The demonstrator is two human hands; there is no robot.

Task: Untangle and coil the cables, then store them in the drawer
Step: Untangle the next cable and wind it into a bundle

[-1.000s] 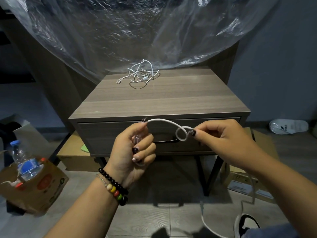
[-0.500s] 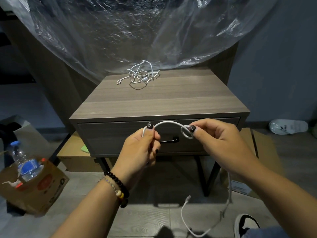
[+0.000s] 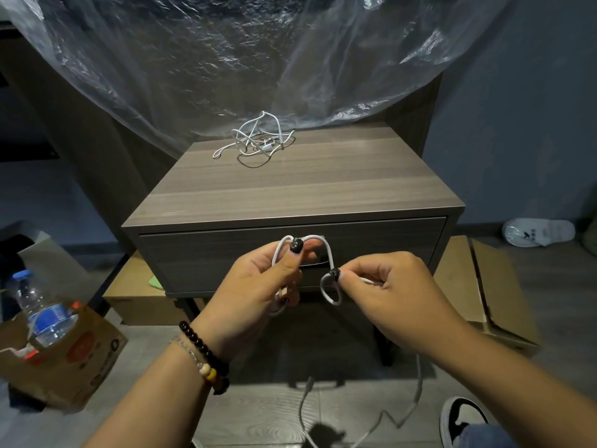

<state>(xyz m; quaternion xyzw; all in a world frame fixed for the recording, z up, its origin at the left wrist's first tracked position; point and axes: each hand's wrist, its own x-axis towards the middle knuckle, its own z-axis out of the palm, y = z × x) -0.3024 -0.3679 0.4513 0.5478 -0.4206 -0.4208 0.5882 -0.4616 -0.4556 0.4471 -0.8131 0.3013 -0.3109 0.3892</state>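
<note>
A white cable (image 3: 327, 253) runs between both hands in front of the closed drawer (image 3: 226, 257) of a wooden nightstand (image 3: 290, 189). My left hand (image 3: 258, 286) grips a few loops of it, thumb pressed on top. My right hand (image 3: 387, 292) pinches the cable beside a small loop that hangs below its thumb. The rest of the cable drops from the right hand to the floor, where its free end dangles. A second tangle of white cables (image 3: 258, 139) lies at the back of the nightstand top.
Clear plastic sheeting (image 3: 258, 59) hangs behind the nightstand. A cardboard box with a water bottle (image 3: 45, 312) stands on the floor at left, flat cardboard boxes (image 3: 484, 286) at right, a white slipper (image 3: 539, 232) beyond them. My shoe (image 3: 462, 418) shows at the bottom right.
My left hand has gathered more cable into loops and turned its thumb on top. My right hand moved down with a new small loop, and the dangling end rose off the floor.
</note>
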